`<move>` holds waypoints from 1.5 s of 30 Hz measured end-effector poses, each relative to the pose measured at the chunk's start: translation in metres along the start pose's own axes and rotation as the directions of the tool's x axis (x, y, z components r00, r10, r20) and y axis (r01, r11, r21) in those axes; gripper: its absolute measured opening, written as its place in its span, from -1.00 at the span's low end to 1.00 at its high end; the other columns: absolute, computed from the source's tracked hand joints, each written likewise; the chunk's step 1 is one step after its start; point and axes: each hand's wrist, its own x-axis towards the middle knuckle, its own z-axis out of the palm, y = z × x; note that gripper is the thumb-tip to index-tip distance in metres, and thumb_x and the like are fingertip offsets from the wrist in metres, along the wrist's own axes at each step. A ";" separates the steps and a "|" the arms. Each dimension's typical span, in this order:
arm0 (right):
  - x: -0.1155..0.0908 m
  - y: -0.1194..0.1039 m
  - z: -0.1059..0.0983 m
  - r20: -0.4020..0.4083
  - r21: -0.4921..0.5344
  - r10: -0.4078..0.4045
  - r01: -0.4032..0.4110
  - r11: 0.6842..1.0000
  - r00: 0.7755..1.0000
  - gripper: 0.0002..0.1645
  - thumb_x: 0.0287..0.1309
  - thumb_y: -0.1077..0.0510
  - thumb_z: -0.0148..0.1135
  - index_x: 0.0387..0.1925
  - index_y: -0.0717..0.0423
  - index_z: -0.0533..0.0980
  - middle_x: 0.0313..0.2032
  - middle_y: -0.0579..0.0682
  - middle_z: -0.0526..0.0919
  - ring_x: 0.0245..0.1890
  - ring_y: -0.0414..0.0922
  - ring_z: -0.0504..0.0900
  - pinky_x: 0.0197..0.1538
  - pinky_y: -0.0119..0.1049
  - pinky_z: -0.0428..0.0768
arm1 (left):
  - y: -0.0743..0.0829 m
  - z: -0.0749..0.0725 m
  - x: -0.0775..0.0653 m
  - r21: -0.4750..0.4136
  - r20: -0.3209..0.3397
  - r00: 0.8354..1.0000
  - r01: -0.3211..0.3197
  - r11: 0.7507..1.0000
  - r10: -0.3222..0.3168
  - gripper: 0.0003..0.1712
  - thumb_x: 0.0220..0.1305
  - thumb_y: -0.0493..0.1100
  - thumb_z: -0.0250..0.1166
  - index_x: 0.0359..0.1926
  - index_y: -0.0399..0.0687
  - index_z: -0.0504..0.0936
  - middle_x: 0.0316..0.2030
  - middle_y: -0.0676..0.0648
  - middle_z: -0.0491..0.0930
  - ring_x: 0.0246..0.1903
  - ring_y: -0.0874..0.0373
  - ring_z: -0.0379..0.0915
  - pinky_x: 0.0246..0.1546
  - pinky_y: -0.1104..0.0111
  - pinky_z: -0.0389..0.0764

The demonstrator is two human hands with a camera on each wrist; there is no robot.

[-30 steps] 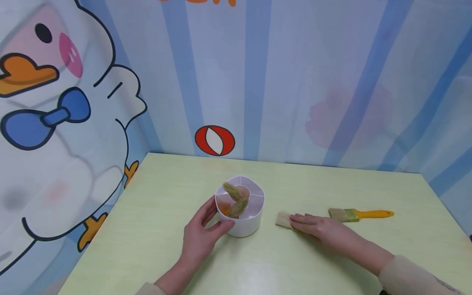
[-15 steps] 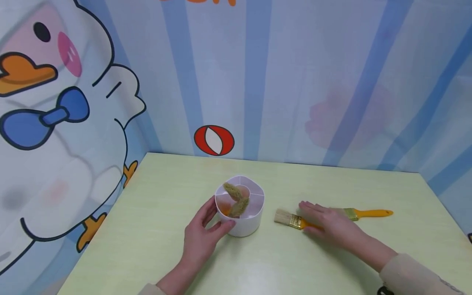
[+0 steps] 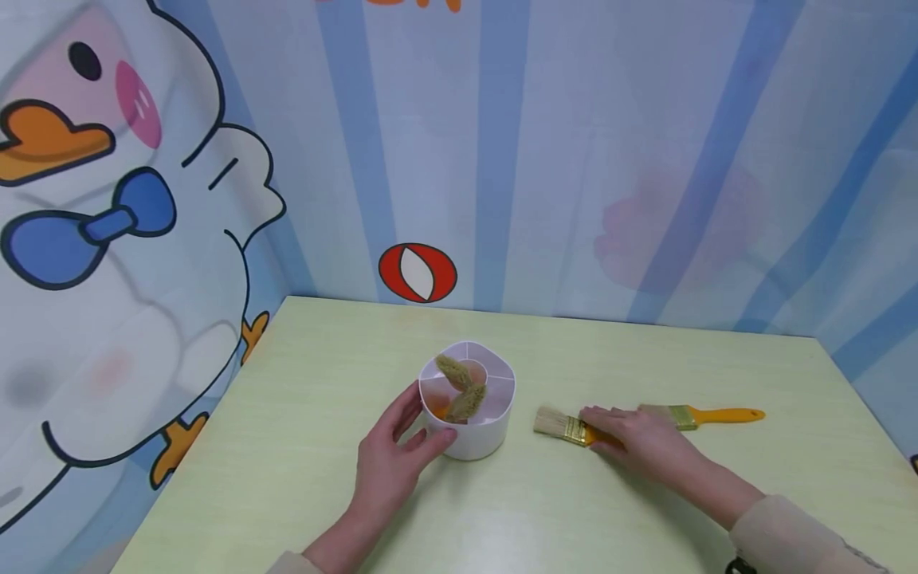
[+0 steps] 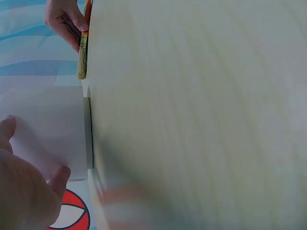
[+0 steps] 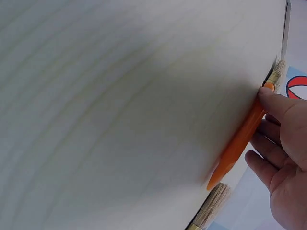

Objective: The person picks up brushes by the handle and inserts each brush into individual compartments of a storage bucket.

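A white round divided organizer (image 3: 482, 440) stands upright on the table. My left hand (image 3: 390, 462) holds its left side, thumb at the front and fingers round behind. Two tan bristle heads (image 3: 466, 402) stick up from its compartments; something orange shows low inside. To the right, a paintbrush (image 3: 552, 423) with a gold ferrule lies with its bristles towards the organizer. My right hand (image 3: 649, 446) pinches its orange handle (image 5: 237, 141) near the ferrule, thumb on one side and fingers on the other. In the left wrist view, the organizer's wall (image 4: 43, 129) hides its contents.
Another paintbrush (image 3: 724, 415) with a yellow-orange handle lies behind my right hand, its bristles partly hidden by that hand. The pale table (image 3: 344, 343) ends at a printed backdrop (image 3: 552, 159) with blue stripes and a cartoon duck.
My right hand lifted off the brush's ferrule, shifted right and came down on its handle, uncovering the ferrule. My left hand and the organizer stay in place.
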 end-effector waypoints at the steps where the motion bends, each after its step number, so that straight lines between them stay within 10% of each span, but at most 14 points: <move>1: 0.001 0.000 0.000 -0.009 0.000 -0.010 0.010 1.000 1.000 -0.48 0.31 0.13 0.50 0.26 0.15 0.67 0.16 0.16 0.76 0.09 0.11 0.79 0.02 0.11 0.80 | 0.000 -0.001 0.000 0.007 -0.003 1.000 -0.005 1.000 0.005 -0.05 0.17 -0.13 0.67 0.55 0.07 0.46 0.48 -0.02 0.49 0.47 -0.05 0.42 0.25 0.14 0.68; 22: 0.008 0.007 0.002 -0.060 -0.055 -0.053 0.050 0.997 0.997 -0.59 0.22 0.25 0.55 0.12 0.12 0.76 -0.05 0.02 0.86 -0.13 -0.04 0.86 -0.26 -0.22 0.78 | -0.004 -0.006 0.010 -0.136 0.040 0.999 -0.020 0.991 0.025 -0.08 0.22 -0.31 0.60 0.57 -0.08 0.43 0.53 -0.05 0.41 0.52 -0.06 0.33 0.35 0.22 0.57; 31: 0.013 0.006 -0.006 -0.067 0.237 0.100 -0.082 0.968 0.993 -0.60 0.29 0.23 0.50 0.16 0.09 0.75 -0.01 0.05 0.84 -0.09 0.00 0.85 -0.10 -0.13 0.85 | -0.003 -0.005 0.011 -0.146 0.047 0.999 -0.011 0.989 0.018 -0.09 0.23 -0.33 0.59 0.56 -0.10 0.43 0.53 -0.06 0.41 0.50 -0.03 0.36 0.35 0.30 0.55; 35: 0.021 -0.001 -0.013 -0.047 0.515 0.209 -0.155 0.843 0.977 -0.60 0.34 0.22 0.47 0.19 0.13 0.73 0.04 0.08 0.83 -0.05 -0.06 0.85 -0.09 -0.31 0.83 | -0.003 -0.006 0.012 -0.150 0.044 0.999 -0.010 0.989 0.016 -0.09 0.22 -0.35 0.59 0.56 -0.12 0.43 0.53 -0.07 0.41 0.50 -0.04 0.36 0.35 0.31 0.55; 45: 0.046 -0.026 -0.037 0.096 0.915 0.373 -0.229 0.332 0.923 -0.39 0.46 0.04 0.39 0.40 0.24 0.54 0.13 0.11 0.79 0.16 -0.04 0.77 0.22 -0.38 0.71 | -0.004 -0.005 0.012 -0.150 0.045 0.999 -0.013 0.989 0.020 -0.08 0.22 -0.35 0.59 0.56 -0.12 0.43 0.53 -0.08 0.41 0.50 -0.05 0.36 0.34 0.29 0.55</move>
